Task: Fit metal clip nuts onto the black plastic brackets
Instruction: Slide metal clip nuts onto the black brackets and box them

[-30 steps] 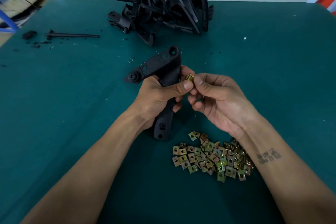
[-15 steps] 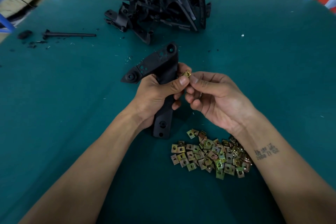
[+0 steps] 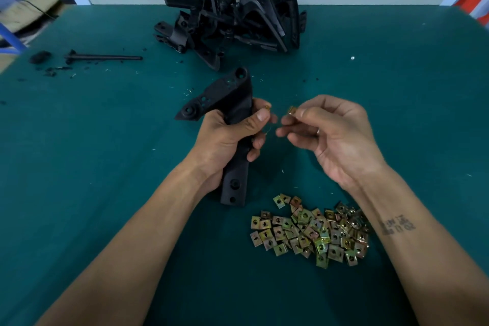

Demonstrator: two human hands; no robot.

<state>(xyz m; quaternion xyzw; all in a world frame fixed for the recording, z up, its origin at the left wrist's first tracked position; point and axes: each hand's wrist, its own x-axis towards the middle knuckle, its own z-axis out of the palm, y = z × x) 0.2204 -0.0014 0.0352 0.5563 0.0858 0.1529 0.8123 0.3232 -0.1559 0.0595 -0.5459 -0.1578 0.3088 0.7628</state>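
Note:
My left hand (image 3: 227,137) grips a black plastic bracket (image 3: 225,98) around its middle, held above the green table. A small brass-coloured clip nut (image 3: 267,107) shows at the bracket's right edge, just above my left thumb. My right hand (image 3: 333,135) is a short way to the right and pinches another clip nut (image 3: 291,110) between thumb and forefinger. A loose pile of clip nuts (image 3: 312,230) lies on the table below my right wrist.
A heap of black brackets (image 3: 232,18) sits at the back of the green table (image 3: 105,153). A black rod (image 3: 105,57) and small black scraps (image 3: 41,57) lie at the far left. Cardboard boxes (image 3: 29,2) stand beyond the left edge.
My right hand has drawn away to the right from the bracket, carrying a clip nut. A clip nut now shows at the bracket's edge by my left thumb.

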